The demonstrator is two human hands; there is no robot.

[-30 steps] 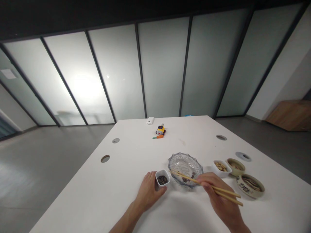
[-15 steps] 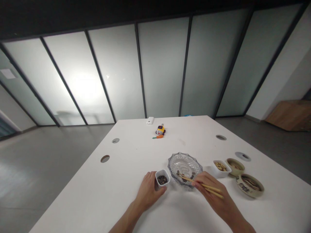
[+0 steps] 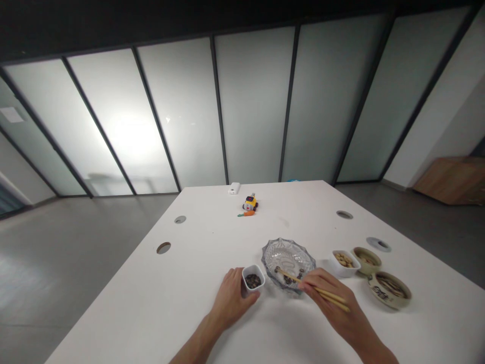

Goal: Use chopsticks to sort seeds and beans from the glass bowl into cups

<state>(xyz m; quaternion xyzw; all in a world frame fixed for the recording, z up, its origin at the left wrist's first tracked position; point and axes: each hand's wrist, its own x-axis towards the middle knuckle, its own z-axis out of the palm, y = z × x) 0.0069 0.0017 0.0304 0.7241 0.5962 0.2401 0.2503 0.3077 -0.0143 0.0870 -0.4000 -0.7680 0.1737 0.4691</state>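
The chopsticks [image 3: 312, 287] lie in the right hand [image 3: 333, 303], fingers closed around them, and their tips reach down into the glass dish [image 3: 290, 260], near a few dark seeds [image 3: 288, 279] lying on its near side. The dish stands on the white table [image 3: 189, 293], between the two hands. Just left of it is a small white cup [image 3: 253, 278] holding more of the dark seeds; the left hand [image 3: 231, 301] curls around this cup's near side, thumb and fingers touching it and steadying it.

Against the picture from a second ago, the chopsticks have swung: then they lay flatter and stretched across the dish with the tips near the cup's rim, while now they are drawn in, steeper, with the tips lower in the dish. Since half a second ago little has shifted; the tips sit slightly further left among the seeds. The left hand has stayed on the cup throughout.

To the right stand a white dish of pale nuts [image 3: 344, 260] and two brown bowls [image 3: 390, 289]. Far across the table sits a yellow toy [image 3: 250, 203].
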